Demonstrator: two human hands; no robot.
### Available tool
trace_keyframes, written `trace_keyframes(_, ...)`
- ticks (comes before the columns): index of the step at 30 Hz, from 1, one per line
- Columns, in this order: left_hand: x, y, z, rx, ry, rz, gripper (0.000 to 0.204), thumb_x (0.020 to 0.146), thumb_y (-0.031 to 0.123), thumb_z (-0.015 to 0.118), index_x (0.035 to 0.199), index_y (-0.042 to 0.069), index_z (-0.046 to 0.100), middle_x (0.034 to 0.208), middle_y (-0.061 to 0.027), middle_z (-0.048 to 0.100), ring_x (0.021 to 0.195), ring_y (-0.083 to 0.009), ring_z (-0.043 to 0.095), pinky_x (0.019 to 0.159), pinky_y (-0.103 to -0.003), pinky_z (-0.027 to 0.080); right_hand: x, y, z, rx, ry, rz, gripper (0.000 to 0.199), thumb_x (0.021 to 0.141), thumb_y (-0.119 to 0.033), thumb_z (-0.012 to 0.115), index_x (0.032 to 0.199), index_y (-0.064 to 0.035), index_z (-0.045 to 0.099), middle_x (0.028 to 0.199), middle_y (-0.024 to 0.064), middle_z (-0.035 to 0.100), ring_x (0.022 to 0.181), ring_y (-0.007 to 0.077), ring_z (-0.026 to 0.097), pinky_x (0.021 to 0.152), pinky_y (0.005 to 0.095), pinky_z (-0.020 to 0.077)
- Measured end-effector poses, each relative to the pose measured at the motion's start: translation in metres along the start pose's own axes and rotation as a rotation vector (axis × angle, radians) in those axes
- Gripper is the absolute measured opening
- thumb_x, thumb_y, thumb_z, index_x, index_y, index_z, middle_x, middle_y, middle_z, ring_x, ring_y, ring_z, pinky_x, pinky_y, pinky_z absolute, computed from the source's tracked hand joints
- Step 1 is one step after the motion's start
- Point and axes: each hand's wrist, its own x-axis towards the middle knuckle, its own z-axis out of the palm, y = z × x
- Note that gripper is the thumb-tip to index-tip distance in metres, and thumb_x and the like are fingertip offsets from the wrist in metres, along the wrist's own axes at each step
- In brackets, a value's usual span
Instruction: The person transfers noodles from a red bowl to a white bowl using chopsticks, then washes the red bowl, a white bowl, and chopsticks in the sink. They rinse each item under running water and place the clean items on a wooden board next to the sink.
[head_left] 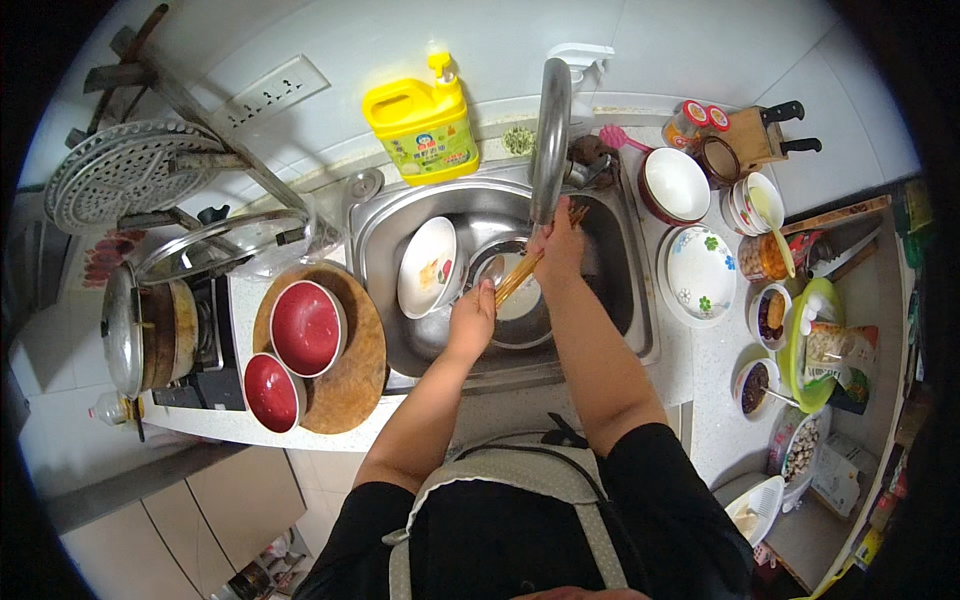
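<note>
Wooden chopsticks [522,272] bunched over the steel sink [640,300], under the faucet [549,140]; wet, they could slide from my grip and drop among the metal bowl [525,320] and white dish [428,266] below. My right hand [558,243] is curled tight around their upper ends. My left hand [472,318] pinches the lower ends, fingers pressed together, beside a spoon [492,268].

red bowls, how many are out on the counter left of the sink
2, both on the round wooden board: the larger red bowl at its middle, the smaller red bowl at its lower-left edge.
</note>
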Motion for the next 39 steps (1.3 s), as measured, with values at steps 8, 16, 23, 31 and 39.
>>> trace_keyframes(8, -0.011, 0.046, -0.005, -0.319, -0.156, -0.253, 0.048, 0.104, 0.041, 0.041, 0.085, 0.001, 0.061, 0.061, -0.0024, 0.054, 0.048, -0.015, 0.045, 0.049, -0.031, 0.038, 0.001, 0.021, 0.006, -0.448, 0.097, -0.36, 0.021, 0.1, -0.027, 0.051, 0.104, -0.006, 0.048, 0.059, 0.0012, 0.046, 0.045, 0.0109, 0.047, 0.04, 0.0267, 0.0417)
trace_keyframes(16, -0.023, 0.018, -0.034, 0.176, -0.117, -0.087, 0.05, 0.104, 0.042, 0.037, 0.1, 0.0, 0.064, 0.075, -0.0187, 0.062, 0.074, -0.0362, 0.06, 0.068, -0.044, 0.046, 0.018, 0.021, -0.039, -0.532, -0.104, 0.132, 0.026, 0.098, -0.03, 0.053, 0.096, -0.0045, 0.055, 0.077, 0.0102, 0.065, 0.057, 0.0212, 0.062, 0.055, 0.0364, 0.0534)
trace_keyframes(23, -0.032, 0.006, -0.047, 0.254, -0.013, -0.095, 0.053, 0.103, 0.043, 0.041, 0.084, -0.001, 0.064, 0.06, -0.0113, 0.056, 0.056, -0.0238, 0.056, 0.058, -0.037, 0.045, 0.079, -0.053, -0.061, -0.932, -0.009, -0.64, 0.045, 0.095, -0.019, 0.054, 0.135, 0.001, 0.047, 0.124, 0.0208, 0.059, 0.114, 0.0303, 0.057, 0.101, 0.0385, 0.0425)
trace_keyframes(31, -0.026, 0.044, -0.06, 0.369, -0.073, -0.138, 0.044, 0.101, 0.038, 0.043, 0.094, 0.001, 0.066, 0.08, -0.0262, 0.065, 0.08, -0.046, 0.063, 0.074, -0.052, 0.048, 0.052, -0.065, -0.047, -1.166, -0.193, -0.669, 0.067, 0.087, -0.026, 0.063, 0.142, 0.0029, 0.039, 0.132, 0.0267, 0.052, 0.118, 0.0343, 0.055, 0.103, 0.0386, 0.0408)
trace_keyframes(39, -0.032, 0.042, -0.031, 0.515, -0.12, 0.08, 0.04, 0.102, 0.037, 0.044, 0.105, 0.004, 0.067, 0.082, -0.0231, 0.066, 0.079, -0.043, 0.063, 0.073, -0.046, 0.049, -0.027, 0.033, -0.114, -0.379, -0.247, 0.413, 0.064, 0.078, -0.065, 0.069, 0.111, -0.0103, 0.061, 0.103, 0.003, 0.057, 0.088, 0.0155, 0.054, 0.065, 0.0296, 0.0458)
